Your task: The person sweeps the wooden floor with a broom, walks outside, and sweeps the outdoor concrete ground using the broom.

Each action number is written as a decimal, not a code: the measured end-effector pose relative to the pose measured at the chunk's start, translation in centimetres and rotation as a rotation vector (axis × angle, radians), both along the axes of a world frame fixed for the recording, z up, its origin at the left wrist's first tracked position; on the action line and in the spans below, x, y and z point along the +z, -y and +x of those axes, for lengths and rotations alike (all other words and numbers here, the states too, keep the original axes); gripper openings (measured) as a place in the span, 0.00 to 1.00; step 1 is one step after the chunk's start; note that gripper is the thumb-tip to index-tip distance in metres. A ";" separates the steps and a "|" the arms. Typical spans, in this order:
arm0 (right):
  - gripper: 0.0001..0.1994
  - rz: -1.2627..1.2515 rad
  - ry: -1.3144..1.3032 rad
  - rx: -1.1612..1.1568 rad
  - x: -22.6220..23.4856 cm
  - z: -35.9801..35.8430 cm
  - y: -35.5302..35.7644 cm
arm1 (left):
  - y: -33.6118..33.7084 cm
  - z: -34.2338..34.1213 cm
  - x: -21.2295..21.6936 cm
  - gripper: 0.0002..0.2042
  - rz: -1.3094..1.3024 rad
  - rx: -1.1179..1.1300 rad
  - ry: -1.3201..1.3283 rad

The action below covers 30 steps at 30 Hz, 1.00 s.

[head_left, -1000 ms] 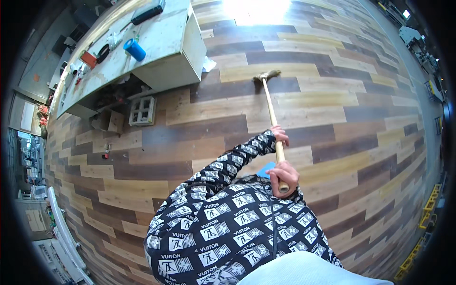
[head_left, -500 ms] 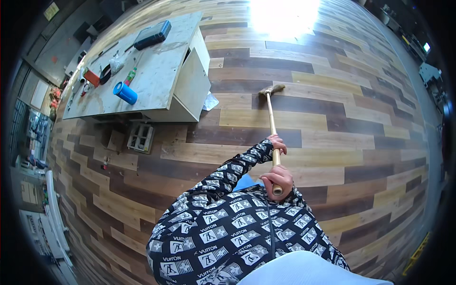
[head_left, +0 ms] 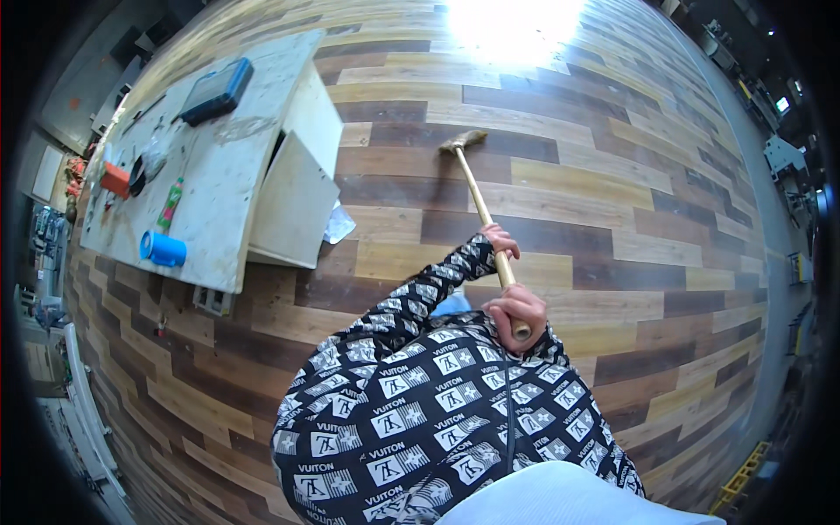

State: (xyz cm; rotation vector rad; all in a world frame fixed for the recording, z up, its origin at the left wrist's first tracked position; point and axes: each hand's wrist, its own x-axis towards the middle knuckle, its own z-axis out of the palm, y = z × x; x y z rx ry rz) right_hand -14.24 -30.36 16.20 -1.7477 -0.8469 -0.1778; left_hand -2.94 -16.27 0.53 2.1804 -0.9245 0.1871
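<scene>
A long-handled broom with a pale wooden handle reaches away from me. Its brownish head rests on the plank floor, to the right of the workbench. Partway down the handle, my left hand is closed around it. Nearer my body, my right hand grips the handle close to its end, and the round butt shows below the fingers. Both of my sleeves are black with a white pattern.
To the left stands a pale workbench carrying a dark blue case, a blue cylinder, a green bottle and an orange object. A white scrap lies beside its base. Machines line the right wall.
The broom head has shifted left and a little farther away in the picture, with both hands still on the handle. The workbench now appears farther left and turned.
</scene>
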 end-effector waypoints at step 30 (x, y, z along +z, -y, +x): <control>0.04 -0.101 0.328 0.123 -1.2 0.6 1.8 | 5.5 1.7 -0.8 0.05 -0.117 -0.091 0.226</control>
